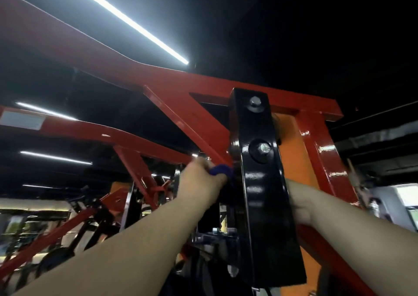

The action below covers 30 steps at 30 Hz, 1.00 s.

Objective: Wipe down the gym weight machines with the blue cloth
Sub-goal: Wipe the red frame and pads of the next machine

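Observation:
A red weight machine frame rises overhead, with a glossy black upright plate bolted to its front. My left hand is raised against the plate's left edge and grips a bunched blue cloth, pressing it where a red diagonal brace meets the plate. My right hand reaches behind the plate's right side; its fingers are hidden by the plate, so I cannot tell what it touches. An orange panel sits behind the black plate.
A second red arm with a white label runs on the left. More red and black machine parts crowd the lower left. Bright strip lights cross the dark ceiling. A lit window shows at far right.

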### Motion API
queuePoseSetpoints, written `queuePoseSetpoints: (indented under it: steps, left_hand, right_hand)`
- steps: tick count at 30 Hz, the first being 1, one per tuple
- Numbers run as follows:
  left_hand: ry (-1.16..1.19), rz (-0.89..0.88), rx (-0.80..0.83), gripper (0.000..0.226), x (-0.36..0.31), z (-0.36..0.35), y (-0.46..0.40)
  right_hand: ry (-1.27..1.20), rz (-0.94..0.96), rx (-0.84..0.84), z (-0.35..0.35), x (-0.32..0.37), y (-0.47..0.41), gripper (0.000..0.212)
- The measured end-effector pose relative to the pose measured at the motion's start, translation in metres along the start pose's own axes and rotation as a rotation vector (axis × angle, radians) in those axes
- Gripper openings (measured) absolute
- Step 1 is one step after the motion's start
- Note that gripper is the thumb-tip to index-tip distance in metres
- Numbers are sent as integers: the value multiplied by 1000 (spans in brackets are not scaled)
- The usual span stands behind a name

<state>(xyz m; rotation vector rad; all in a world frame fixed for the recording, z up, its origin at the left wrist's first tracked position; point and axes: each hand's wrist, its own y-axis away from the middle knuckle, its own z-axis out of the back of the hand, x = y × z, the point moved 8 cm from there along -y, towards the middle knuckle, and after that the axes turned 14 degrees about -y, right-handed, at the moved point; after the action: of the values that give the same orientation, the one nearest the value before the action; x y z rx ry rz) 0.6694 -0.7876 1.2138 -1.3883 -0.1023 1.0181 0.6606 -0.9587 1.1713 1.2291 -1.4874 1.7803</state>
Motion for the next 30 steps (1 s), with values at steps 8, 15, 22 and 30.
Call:
queuePoseSetpoints:
  steps: [8, 15, 22, 30]
  left_hand:
    - [-418, -558, -463, 45, -70, 62, -26]
    - [-743, -977, -419, 44, -78, 10, -36]
    - [-916, -634, -570, 50, -78, 61, -85]
    - [-1036, -833, -542, 46, -79, 75, -99]
  right_hand:
    - [-108, 362, -410, 26, 77, -10, 61]
    - [1071, 855, -542, -54, 153, 11, 96]
    - [1244, 815, -475, -58, 155, -5, 94]
    - [1324, 692, -584, -65, 162, -8, 90]
